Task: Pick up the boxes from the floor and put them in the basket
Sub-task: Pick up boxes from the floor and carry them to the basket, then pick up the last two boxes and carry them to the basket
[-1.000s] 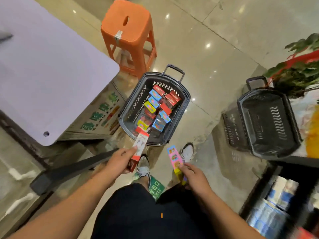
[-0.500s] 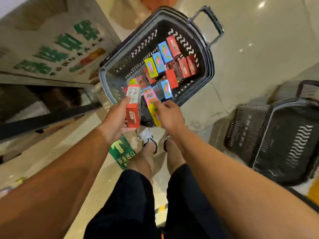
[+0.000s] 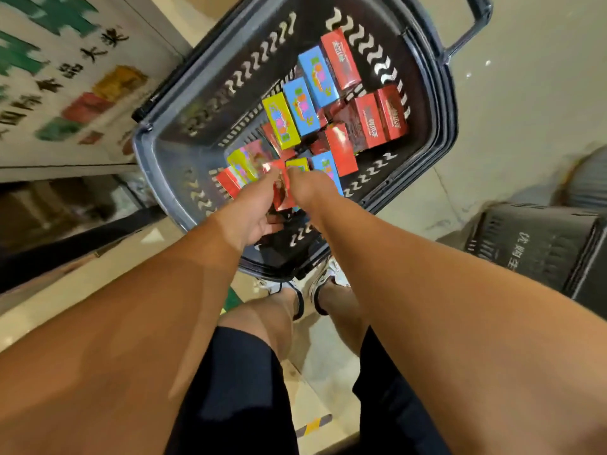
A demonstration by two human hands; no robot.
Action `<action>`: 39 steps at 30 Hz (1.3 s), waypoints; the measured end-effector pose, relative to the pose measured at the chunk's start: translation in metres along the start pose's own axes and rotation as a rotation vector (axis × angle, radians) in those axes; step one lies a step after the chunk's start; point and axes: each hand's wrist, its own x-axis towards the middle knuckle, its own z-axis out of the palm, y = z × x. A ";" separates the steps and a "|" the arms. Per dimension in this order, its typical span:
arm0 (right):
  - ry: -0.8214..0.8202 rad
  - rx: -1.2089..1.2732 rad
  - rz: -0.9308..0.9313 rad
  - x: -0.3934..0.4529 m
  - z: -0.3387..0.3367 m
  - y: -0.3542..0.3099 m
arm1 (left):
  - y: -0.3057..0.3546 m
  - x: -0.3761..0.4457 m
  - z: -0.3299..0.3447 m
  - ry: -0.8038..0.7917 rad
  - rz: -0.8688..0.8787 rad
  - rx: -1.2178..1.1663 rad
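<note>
Both hands reach down into the near end of the dark plastic basket (image 3: 157,178), which sits on the pale tiled floor (image 3: 525,126) just ahead of the person's white sneakers (image 3: 315,284). The left hand (image 3: 249,211) curls its fingers round a red box (image 3: 281,188), gripping it from the left side with the box standing between the two hands. The right hand (image 3: 307,188) is beside it, its fingers bent at a yellow box (image 3: 297,164) that shows only at its top edge; the blur makes it hard to be sure, but it appears to pinch that box. Both held boxes are inside the basket's rim, low over the boxes already lying there.

In the basket's bottom lie more boxes: a yellow one (image 3: 281,125), two blue ones (image 3: 301,106) side by side, and several red ones (image 3: 371,121) toward the far right. The basket's handle (image 3: 473,27) sticks out at the far end.

A second dark basket (image 3: 538,244) stands on the floor to the right, well apart. A white signboard with green lettering (image 3: 65,77) leans at the left, beside the first basket
</note>
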 end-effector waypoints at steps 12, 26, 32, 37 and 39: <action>0.013 -0.063 -0.220 -0.146 -0.035 0.039 | -0.040 -0.157 -0.054 0.011 0.084 -0.048; -0.068 -0.636 -0.328 -0.348 -0.193 0.142 | -0.173 -0.401 -0.124 0.256 0.217 -0.021; -0.025 -0.649 -0.529 -0.383 -0.226 0.115 | -0.227 -0.455 -0.110 0.372 0.246 -0.193; -0.013 -0.606 -0.578 -0.400 -0.242 0.102 | -0.266 -0.485 -0.085 0.413 0.241 -0.277; 0.006 -0.605 -0.585 -0.401 -0.249 0.102 | -0.281 -0.490 -0.076 0.410 0.222 -0.315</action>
